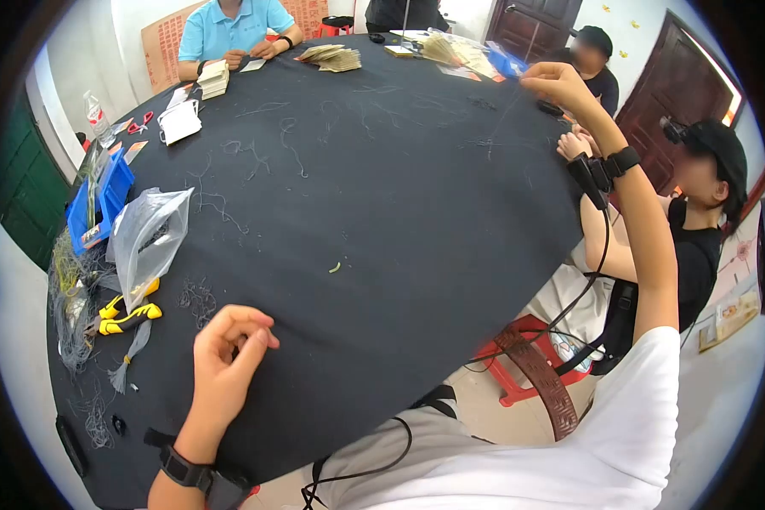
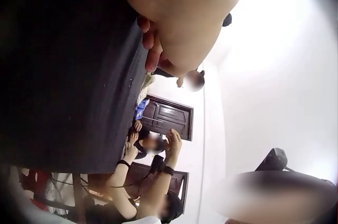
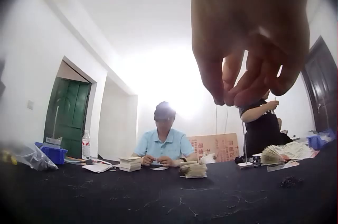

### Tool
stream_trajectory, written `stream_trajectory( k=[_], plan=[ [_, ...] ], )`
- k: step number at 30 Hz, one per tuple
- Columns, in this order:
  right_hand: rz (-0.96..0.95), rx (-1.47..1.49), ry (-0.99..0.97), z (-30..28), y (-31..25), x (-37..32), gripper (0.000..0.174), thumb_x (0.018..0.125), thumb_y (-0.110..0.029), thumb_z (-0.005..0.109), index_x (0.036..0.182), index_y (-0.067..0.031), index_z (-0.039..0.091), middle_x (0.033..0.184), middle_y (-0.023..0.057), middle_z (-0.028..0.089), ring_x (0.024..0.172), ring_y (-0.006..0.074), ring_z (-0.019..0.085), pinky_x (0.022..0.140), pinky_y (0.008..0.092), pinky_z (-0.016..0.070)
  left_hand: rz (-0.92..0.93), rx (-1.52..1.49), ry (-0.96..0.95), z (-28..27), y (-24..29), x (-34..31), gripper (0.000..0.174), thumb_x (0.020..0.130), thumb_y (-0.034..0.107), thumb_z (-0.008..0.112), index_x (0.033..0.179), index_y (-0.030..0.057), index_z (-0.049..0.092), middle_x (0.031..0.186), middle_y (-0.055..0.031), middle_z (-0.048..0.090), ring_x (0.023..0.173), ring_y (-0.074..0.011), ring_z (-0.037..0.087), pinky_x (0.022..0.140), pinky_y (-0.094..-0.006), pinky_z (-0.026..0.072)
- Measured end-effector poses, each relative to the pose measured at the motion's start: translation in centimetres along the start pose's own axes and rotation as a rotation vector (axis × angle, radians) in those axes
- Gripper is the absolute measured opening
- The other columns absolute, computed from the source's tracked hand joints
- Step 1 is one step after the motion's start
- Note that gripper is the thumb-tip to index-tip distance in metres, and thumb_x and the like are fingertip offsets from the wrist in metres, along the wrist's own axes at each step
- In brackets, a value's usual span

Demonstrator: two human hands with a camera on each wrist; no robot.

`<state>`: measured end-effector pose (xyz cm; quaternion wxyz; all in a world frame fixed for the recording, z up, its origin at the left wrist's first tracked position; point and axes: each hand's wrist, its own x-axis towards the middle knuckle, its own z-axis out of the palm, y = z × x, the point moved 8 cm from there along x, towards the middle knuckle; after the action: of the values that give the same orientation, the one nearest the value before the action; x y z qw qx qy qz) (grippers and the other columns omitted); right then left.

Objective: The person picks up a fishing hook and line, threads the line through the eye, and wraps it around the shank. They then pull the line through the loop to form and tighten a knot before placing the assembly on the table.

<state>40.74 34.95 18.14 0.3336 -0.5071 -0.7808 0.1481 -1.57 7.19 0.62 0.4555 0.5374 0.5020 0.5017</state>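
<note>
My right hand (image 1: 563, 87) is raised over the far right part of the black table (image 1: 382, 221), thumb and fingertips together. In the right wrist view, thin thread (image 3: 216, 120) hangs from the pinched fingertips of that hand (image 3: 248, 39). Low over the near left side of the table, my left hand (image 1: 229, 361) has its fingers loosely curled and its thumb close to the index finger; no object shows in it. The left wrist view shows part of this hand (image 2: 179, 28), its palm side hidden. Loose dark threads (image 1: 293, 149) lie scattered across the tabletop.
Yellow-black pliers (image 1: 132, 319), a clear plastic bag (image 1: 149, 234), a blue bin (image 1: 100, 200) and tangled line (image 1: 68, 297) are at the left. Card stacks (image 1: 330, 57) lie along the far edge. People sit opposite and at the right; a red stool (image 1: 527, 387) stands beside the table.
</note>
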Motion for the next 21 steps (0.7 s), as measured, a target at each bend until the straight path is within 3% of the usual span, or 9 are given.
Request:
stream_trajectory(
  k=[1, 2, 4, 7, 9, 11, 14, 18, 21],
  plan=[
    [0.030, 0.013, 0.001, 0.4, 0.2, 0.9, 0.016, 0.079, -0.021, 0.067, 0.086, -0.0068, 0.066, 0.069, -0.0032, 0.059, 0.060, 0.0028, 0.053, 0.048, 0.0153, 0.0333, 0.018, -0.014, 0.016, 0.0, 0.0, 0.0, 0.007, 0.085, 0.002, 0.054, 0.092, 0.0007, 0.057, 0.075, -0.0019, 0.060, 0.071, -0.0056, 0.055, 0.062, -0.0178, 0.0364],
    [-0.155, -0.095, -0.041, 0.7, 1.0, 2.9, 0.016, 0.079, -0.021, 0.066, 0.088, -0.0072, 0.066, 0.070, -0.0025, 0.061, 0.061, 0.0042, 0.055, 0.049, 0.0164, 0.0338, -0.008, -0.016, 0.015, -0.1, -0.1, -0.1, 0.007, 0.085, 0.002, 0.054, 0.092, 0.0006, 0.057, 0.075, -0.0021, 0.060, 0.072, -0.0062, 0.056, 0.062, -0.0180, 0.0369],
    [0.035, -0.070, 0.005, 0.7, 1.8, 5.3, 0.019, 0.079, -0.023, 0.064, 0.089, -0.0080, 0.064, 0.076, 0.0007, 0.066, 0.065, 0.0081, 0.060, 0.053, 0.0184, 0.0370, -0.047, -0.076, 0.040, -0.4, -0.2, -0.1, 0.006, 0.085, 0.001, 0.054, 0.091, 0.0004, 0.057, 0.077, -0.0029, 0.060, 0.072, -0.0073, 0.057, 0.062, -0.0193, 0.0390],
    [-0.045, -0.056, -0.033, 2.2, 3.5, 10.2, 0.021, 0.077, -0.025, 0.064, 0.089, -0.0077, 0.064, 0.077, 0.0023, 0.067, 0.067, 0.0087, 0.062, 0.053, 0.0187, 0.0382, -0.126, -0.126, 0.062, -0.8, -0.4, 0.0, 0.007, 0.085, 0.001, 0.054, 0.092, -0.0005, 0.057, 0.079, -0.0040, 0.061, 0.072, -0.0071, 0.057, 0.061, -0.0183, 0.0401],
    [-0.278, -0.227, -0.015, 3.4, 4.0, 13.7, 0.020, 0.079, -0.022, 0.063, 0.089, -0.0055, 0.063, 0.079, 0.0052, 0.067, 0.070, 0.0122, 0.064, 0.054, 0.0192, 0.0411, -0.161, -0.126, 0.022, -0.7, -0.6, 0.3, 0.009, 0.085, 0.000, 0.055, 0.093, -0.0010, 0.058, 0.081, -0.0053, 0.061, 0.073, -0.0084, 0.059, 0.060, -0.0183, 0.0398],
    [-0.286, -0.246, 0.010, 4.0, 6.9, 18.5, 0.021, 0.080, -0.022, 0.062, 0.090, -0.0041, 0.063, 0.081, 0.0073, 0.067, 0.072, 0.0145, 0.065, 0.054, 0.0199, 0.0418, -0.207, -0.129, -0.013, -0.9, -1.1, 0.4, 0.009, 0.084, -0.001, 0.056, 0.093, -0.0011, 0.058, 0.084, -0.0062, 0.061, 0.076, -0.0102, 0.060, 0.062, -0.0192, 0.0402],
    [-0.035, -0.192, 0.186, 3.9, 12.4, 24.0, 0.026, 0.081, -0.024, 0.061, 0.095, -0.0020, 0.063, 0.085, 0.0110, 0.067, 0.074, 0.0179, 0.066, 0.053, 0.0222, 0.0424, -0.255, -0.139, -0.029, -1.1, -0.8, 0.8, 0.007, 0.086, 0.002, 0.055, 0.091, -0.0010, 0.058, 0.085, -0.0056, 0.060, 0.076, -0.0109, 0.057, 0.068, -0.0221, 0.0434],
    [0.406, 0.244, 0.448, 4.0, 19.5, 22.0, 0.031, 0.080, -0.025, 0.058, 0.101, -0.0025, 0.063, 0.085, 0.0108, 0.067, 0.073, 0.0176, 0.066, 0.052, 0.0247, 0.0434, -0.283, -0.252, -0.030, -1.4, -0.9, 0.8, 0.007, 0.088, 0.000, 0.054, 0.094, -0.0004, 0.058, 0.089, -0.0032, 0.059, 0.084, -0.0107, 0.057, 0.077, -0.0227, 0.0438],
    [0.431, -0.152, 0.187, 5.5, 20.0, 20.1, 0.030, 0.078, -0.020, 0.057, 0.100, -0.0017, 0.063, 0.083, 0.0094, 0.067, 0.068, 0.0177, 0.065, 0.051, 0.0280, 0.0450, -0.275, -0.218, -0.034, -1.1, -0.9, 0.8, 0.007, 0.089, 0.000, 0.054, 0.094, -0.0002, 0.058, 0.088, -0.0028, 0.059, 0.084, -0.0101, 0.057, 0.076, -0.0216, 0.0435]
  ],
)
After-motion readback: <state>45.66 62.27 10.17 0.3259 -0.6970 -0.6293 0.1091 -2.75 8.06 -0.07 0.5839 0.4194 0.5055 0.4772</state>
